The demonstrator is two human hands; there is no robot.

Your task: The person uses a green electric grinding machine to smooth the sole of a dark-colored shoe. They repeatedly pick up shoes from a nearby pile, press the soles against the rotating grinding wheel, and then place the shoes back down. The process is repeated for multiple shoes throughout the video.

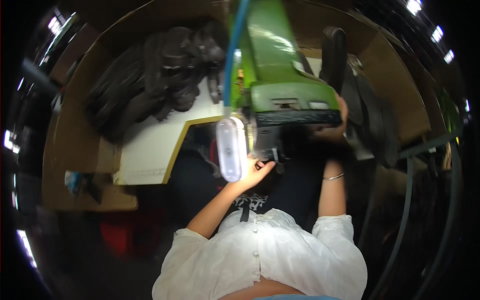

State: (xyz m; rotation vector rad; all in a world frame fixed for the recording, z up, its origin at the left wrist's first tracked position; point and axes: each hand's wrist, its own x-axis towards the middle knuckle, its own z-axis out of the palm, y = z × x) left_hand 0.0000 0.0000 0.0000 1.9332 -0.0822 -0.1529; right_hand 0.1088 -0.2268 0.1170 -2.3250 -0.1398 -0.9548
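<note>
1. Right now: L hand [254, 172] under head of green machine [280, 75], fingers curled on dark workpiece [292, 142] at the needle area, lit by white lamp [231, 149].
2. R hand [334, 131] at the piece's far side, fingers mostly hidden; grip can't tell.
3. Advice: keep piece flat, feed w/ both hands, fingertips off the needle line.
4. Dark parts pile [165, 65] on white table [150, 150], left.

Brown cardboard box walls [75, 125] around the work surface; small pale label plate [318, 105] on green machine [272, 60]
</note>
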